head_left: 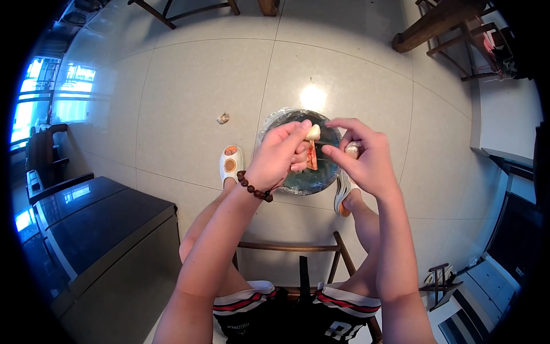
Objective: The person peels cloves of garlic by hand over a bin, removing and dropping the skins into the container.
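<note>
A pale, peeled garlic clove (313, 133) is pinched between the thumb and forefinger of my left hand (285, 146), which wears a dark bead bracelet. My right hand (366, 156) is just to the right, its thumb and forefinger apart and pointing toward the clove. A whitish garlic bulb (354, 150) shows in its palm, partly covered by the hand; its other fingers are mostly hidden. Under both hands stands a round bin with a clear plastic liner (303, 186). A red and orange wrapper (311, 156) shows below the clove.
A garlic piece (223, 118) lies on the tiled floor left of the bin. White slippers (230, 163) are on my feet on either side. A dark cabinet (109, 229) stands at left, wooden chair legs (172, 17) at the top, and a wooden stool (289, 247) beneath me.
</note>
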`<state>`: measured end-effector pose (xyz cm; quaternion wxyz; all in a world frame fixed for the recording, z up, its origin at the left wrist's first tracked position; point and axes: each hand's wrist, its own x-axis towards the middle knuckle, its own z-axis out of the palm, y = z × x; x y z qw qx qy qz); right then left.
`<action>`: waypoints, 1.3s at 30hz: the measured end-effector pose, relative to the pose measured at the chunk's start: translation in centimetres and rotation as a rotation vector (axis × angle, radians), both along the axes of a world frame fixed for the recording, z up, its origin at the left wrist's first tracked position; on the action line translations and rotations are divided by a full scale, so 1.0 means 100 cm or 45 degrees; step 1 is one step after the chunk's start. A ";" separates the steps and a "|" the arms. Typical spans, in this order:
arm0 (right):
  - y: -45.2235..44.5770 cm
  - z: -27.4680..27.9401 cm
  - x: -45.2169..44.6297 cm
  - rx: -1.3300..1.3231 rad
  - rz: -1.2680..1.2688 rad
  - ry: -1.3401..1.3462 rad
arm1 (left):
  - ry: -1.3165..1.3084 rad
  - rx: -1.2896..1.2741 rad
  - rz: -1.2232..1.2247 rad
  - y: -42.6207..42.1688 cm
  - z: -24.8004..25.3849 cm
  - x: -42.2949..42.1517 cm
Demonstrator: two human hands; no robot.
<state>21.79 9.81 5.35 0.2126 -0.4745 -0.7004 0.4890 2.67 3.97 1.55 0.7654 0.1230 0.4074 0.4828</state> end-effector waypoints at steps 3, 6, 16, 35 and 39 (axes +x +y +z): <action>0.000 0.010 -0.003 0.071 0.050 0.064 | -0.042 -0.009 -0.115 0.000 0.003 0.002; -0.003 0.002 -0.004 0.239 0.092 0.114 | -0.065 0.027 -0.137 -0.002 0.002 0.007; -0.006 -0.006 -0.003 0.018 -0.088 0.441 | -0.003 0.350 -0.206 -0.005 0.009 0.010; -0.019 -0.005 -0.011 -0.014 -0.160 0.697 | -0.109 0.345 -0.063 -0.014 0.013 0.029; -0.018 -0.006 -0.011 0.148 -0.143 0.669 | -0.152 0.347 -0.067 -0.014 0.009 0.031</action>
